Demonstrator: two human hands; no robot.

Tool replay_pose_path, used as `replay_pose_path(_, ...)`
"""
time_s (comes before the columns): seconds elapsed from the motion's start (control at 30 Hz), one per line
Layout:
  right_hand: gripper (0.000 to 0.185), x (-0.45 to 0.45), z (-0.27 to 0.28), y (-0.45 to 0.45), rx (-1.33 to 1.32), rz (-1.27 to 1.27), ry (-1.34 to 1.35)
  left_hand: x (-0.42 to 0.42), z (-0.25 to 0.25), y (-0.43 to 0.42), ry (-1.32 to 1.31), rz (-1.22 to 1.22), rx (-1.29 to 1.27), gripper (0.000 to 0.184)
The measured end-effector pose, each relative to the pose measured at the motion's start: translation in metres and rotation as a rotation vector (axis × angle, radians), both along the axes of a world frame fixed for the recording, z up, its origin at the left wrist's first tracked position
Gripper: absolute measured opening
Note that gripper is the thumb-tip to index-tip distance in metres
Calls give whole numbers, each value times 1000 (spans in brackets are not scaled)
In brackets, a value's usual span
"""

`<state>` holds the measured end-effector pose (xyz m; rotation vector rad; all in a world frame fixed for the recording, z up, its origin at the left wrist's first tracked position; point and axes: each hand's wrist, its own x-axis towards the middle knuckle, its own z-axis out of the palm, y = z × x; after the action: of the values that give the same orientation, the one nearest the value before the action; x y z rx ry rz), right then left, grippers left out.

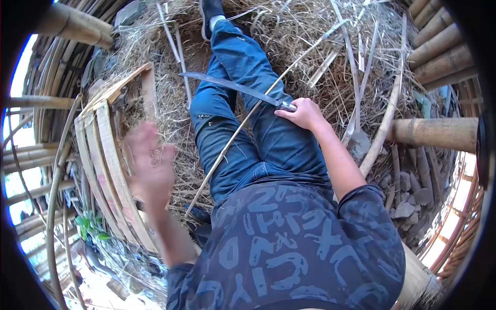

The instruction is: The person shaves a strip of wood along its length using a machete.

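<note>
My right hand is closed around the dark handle of a machete. Its long blade points left across my thighs. Under the blade, a thin bamboo strip lies diagonally over my jeans, from beside my left hip up past my right knee. My left hand is raised to the left of my legs, blurred by motion. Its fingers look stretched out with the thumb apart, and nothing shows in them.
A slatted wooden crate stands to my left. Dry straw covers the ground, with split bamboo strips on it. Thick bamboo poles jut in from the sides. Stones lie at the right.
</note>
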<state>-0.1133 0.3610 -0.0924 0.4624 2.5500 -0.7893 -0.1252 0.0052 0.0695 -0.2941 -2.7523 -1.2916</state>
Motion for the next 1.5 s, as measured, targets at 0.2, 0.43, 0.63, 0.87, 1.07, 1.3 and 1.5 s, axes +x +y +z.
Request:
replay_pose_path(0.2, 70, -3, -7, 3, -48, 27, 61, 63, -139, -11, -535, 32, -501, 51)
replay_pose_path(0.43, 71, 4, -14, -3, 51, 43, 219, 81, -178, -20, -296, -52, -515, 41)
replay_pose_path(0.63, 75, 1, -13, 9, 175, 61, 245, 76, -183, -26, -269, -58, -486, 41)
replay_pose_path(0.87, 74, -9, -24, 65, 147, -165, 152, 71, -190, -29, -339, -90, -431, 43)
replay_pose_path(1.07, 74, -7, -26, 36, 71, -116, 208, 67, -190, -31, -351, -109, -433, 46)
replay_pose_path(1.3, 76, -22, -30, 73, 150, -138, 203, 66, -194, -28, -348, -107, -480, 43)
replay_pose_path(1.5, 75, -14, -40, 52, 140, -169, 283, 74, -194, -28, -300, -74, -513, 43)
